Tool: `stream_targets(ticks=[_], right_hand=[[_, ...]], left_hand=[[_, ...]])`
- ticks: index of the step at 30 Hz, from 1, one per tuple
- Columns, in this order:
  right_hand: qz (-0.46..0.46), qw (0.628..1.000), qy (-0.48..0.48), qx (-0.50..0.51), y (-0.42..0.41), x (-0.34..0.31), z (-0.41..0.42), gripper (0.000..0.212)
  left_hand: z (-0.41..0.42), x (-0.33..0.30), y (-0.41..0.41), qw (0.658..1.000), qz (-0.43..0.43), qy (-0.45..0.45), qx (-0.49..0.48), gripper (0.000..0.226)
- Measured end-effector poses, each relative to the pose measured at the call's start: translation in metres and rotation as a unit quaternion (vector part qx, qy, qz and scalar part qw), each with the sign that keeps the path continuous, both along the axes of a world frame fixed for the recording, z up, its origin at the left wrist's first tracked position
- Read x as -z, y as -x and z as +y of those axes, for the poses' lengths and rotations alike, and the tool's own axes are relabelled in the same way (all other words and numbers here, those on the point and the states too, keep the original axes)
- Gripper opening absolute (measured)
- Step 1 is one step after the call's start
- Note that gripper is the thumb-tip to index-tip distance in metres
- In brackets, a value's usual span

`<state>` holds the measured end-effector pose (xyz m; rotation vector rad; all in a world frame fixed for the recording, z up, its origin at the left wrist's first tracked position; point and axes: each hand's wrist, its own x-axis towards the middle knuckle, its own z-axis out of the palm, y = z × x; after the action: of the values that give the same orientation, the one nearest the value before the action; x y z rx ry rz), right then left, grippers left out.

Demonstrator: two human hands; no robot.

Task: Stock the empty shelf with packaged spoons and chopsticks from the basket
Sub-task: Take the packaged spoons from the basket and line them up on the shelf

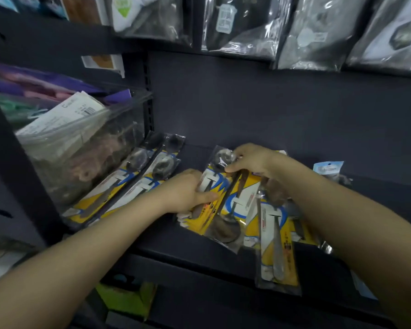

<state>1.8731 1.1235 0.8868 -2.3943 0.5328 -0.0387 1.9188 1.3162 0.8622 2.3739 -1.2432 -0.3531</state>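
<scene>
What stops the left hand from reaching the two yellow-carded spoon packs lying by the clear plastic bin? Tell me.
Probably nothing but its load: the left hand grips another yellow pack, while the two packs lie uncovered just to its left.

Shelf (176, 243): dark board with a dark back panel, front edge running lower left to lower right
Left packs (128, 184): two yellow-carded spoon packs flat on the shelf, side by side and touching, spoon bowls toward the back panel
Clear bin (86, 148): just left of the left packs, stands at the shelf's left end, holds bagged goods, contents blurred
Middle pile (226, 210): right of the left packs, apart from them; several yellow packs overlapping, skewed
Overhanging pack (277, 252): right of the left packs, past the pile, its near end sticking out over the front edge
Blue-topped pack (328, 168): far right of the left packs, near the back panel, partly hidden
</scene>
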Motion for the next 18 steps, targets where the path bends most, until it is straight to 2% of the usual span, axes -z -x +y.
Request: stream_targets(ticks=[3, 5, 7, 10, 14, 18], right_hand=[[-0.122, 0.985, -0.124, -0.024, 0.003, -0.010, -0.004, 0.010], [-0.181, 0.962, -0.199, -0.037, 0.005, -0.020, 0.000, 0.014], [-0.218, 0.934, -0.278, -0.045, 0.004, -0.029, 0.010, 0.015], [-0.217, 0.884, -0.405, -0.084, 0.000, -0.036, 0.021, 0.015], [-0.143, 0.901, -0.387, -0.133, -0.008, -0.037, 0.045, 0.022], [-0.126, 0.920, -0.359, -0.090, -0.020, -0.029, 0.079, 0.024]], left_hand=[[-0.003, -0.004, -0.003, 0.991, 0.076, 0.103, -0.033, 0.037], [-0.004, -0.008, -0.001, 0.966, 0.168, 0.193, -0.044, 0.029], [-0.002, -0.015, 0.003, 0.930, 0.246, 0.267, -0.048, 0.023], [0.011, -0.023, 0.009, 0.901, 0.265, 0.333, -0.082, 0.015], [0.041, -0.029, 0.014, 0.879, 0.273, 0.367, -0.135, 0.025], [0.065, -0.026, 0.023, 0.889, 0.249, 0.355, -0.148, 0.026]])
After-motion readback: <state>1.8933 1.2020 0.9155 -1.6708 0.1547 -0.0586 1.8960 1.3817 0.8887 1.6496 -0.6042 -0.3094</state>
